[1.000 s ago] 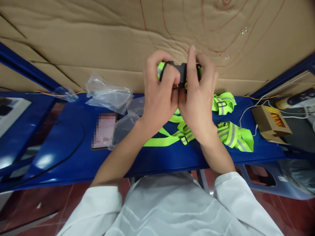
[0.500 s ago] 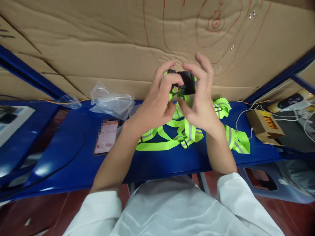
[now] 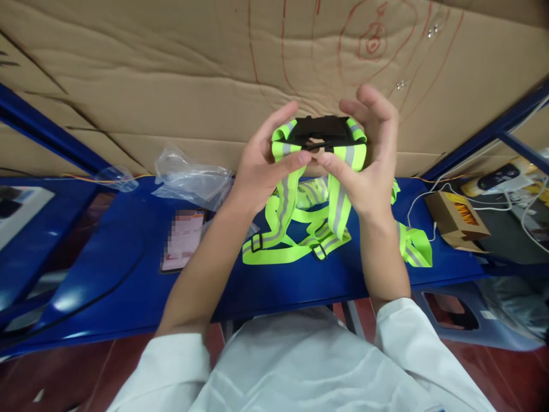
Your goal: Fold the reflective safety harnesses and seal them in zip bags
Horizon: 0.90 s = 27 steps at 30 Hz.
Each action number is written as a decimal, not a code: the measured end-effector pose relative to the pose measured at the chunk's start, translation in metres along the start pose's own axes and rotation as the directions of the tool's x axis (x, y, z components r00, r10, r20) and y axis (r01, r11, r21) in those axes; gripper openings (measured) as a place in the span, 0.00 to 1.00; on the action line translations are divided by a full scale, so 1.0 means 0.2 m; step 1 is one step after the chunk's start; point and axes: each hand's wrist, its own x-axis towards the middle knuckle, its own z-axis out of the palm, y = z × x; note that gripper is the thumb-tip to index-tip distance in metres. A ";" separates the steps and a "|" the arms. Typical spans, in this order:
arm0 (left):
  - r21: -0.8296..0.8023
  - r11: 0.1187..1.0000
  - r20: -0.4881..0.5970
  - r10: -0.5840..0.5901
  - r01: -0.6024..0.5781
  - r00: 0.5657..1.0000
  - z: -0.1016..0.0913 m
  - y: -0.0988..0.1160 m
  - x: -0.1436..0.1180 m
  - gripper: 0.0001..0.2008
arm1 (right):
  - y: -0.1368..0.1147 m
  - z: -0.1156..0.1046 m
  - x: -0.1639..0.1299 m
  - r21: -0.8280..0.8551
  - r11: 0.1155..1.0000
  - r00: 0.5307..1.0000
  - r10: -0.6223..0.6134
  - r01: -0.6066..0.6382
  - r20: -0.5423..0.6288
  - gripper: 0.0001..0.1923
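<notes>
Both forearms are raised from the white sleeves at 6 o'clock toward the middle of the view, wrists bent so the palms face each other. The left hand [image 3: 261, 171] is half closed, its thumb and forefinger pinched on the left end of a black plastic side-release buckle [image 3: 318, 129]; its other fingers are curled loosely. The right hand [image 3: 364, 171] is curved in a wide C, fingers arched over the right end of the buckle and thumb pressed beneath it, so the buckle is held between both hands above the bench.

The buckle is matte, flat and rectangular, and appears joined at its middle. From each end a fluorescent yellow-green woven strap with a grey reflective stripe [image 3: 338, 194] hangs down and is gathered in loose loops on the glossy blue bench [image 3: 107, 257], just below the hands; small black slider clips are seen on the loops.

At 9 o'clock of the hands a crumpled clear plastic bag [image 3: 189, 177] lies, and below it a phone with a blurred screen [image 3: 182, 239]. At 3 o'clock an open brown cardboard box [image 3: 457, 220] sits beside white cables. A creased brown cardboard sheet marked with red lines [image 3: 171, 74] fills the background at 12 o'clock.
</notes>
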 end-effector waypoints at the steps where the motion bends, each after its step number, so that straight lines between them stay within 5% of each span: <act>1: -0.013 1.000 -0.033 0.003 -0.003 0.999 0.01 -0.02 0.01 0.30 | 0.02 0.01 0.01 0.054 0.997 0.998 0.054 -0.056 0.037 0.41; 4: -0.050 0.998 -0.106 0.029 -0.034 0.994 0.01 -0.05 0.02 0.26 | 0.06 0.03 0.04 0.306 0.915 0.947 0.187 -0.265 0.262 0.38; 8: -0.098 0.993 -0.135 0.059 -0.072 0.989 0.00 -0.07 0.03 0.33 | 0.07 0.07 0.02 0.489 0.695 0.815 0.252 -0.527 0.521 0.31; 13: -0.046 0.991 -0.023 -0.125 0.124 0.992 -0.04 -0.06 0.04 0.28 | 0.08 0.10 0.01 0.474 0.730 0.866 0.359 -0.492 0.347 0.29; 16: 0.123 0.950 0.207 -0.308 0.288 0.929 -0.11 -0.04 0.05 0.18 | 0.13 0.07 0.02 0.425 0.768 0.877 0.394 -0.479 0.275 0.28; 18: 0.249 0.922 0.280 -0.361 0.296 0.889 -0.14 -0.02 0.05 0.17 | 0.14 0.04 0.03 0.441 0.752 0.869 0.385 -0.490 0.310 0.27; 27: 0.285 0.957 0.141 -0.095 0.051 0.985 -0.07 -0.03 0.03 0.20 | 0.11 0.05 0.04 0.578 0.643 0.859 0.292 -0.502 0.421 0.21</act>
